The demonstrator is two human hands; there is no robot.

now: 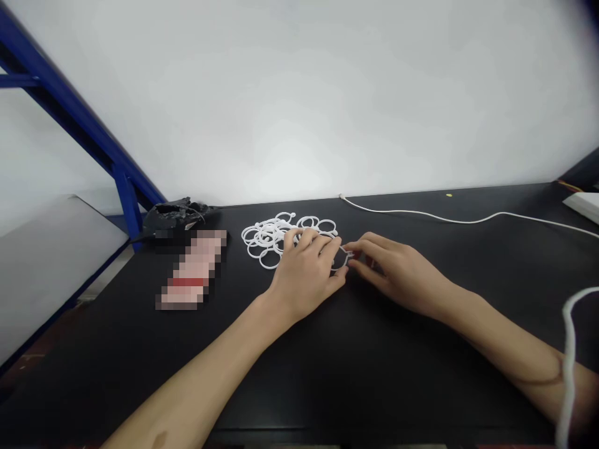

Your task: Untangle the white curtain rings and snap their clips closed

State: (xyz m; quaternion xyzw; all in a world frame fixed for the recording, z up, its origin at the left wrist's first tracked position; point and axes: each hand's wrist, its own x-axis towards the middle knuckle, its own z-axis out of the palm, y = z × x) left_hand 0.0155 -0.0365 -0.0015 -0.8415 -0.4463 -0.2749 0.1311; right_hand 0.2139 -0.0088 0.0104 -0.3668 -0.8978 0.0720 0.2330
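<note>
Both hands meet over the black table around one thin white plastic ring, which looks like a curtain ring. My left hand grips its left side, fingers bent over the top and thumb below. From the right, my right hand pinches at the ring's right end, where two small tips show; a little reddish spot shows between those fingers, too small to name. Beside and behind my left hand lies a loose pile of similar white rings, some with small round knobs. My left fingers partly cover the pile.
A blurred pink packet and a crumpled black plastic bag lie on the left. A white cable runs along the table's back right. Another thick white cord hangs at the right, before my forearm. A blue metal frame stands left.
</note>
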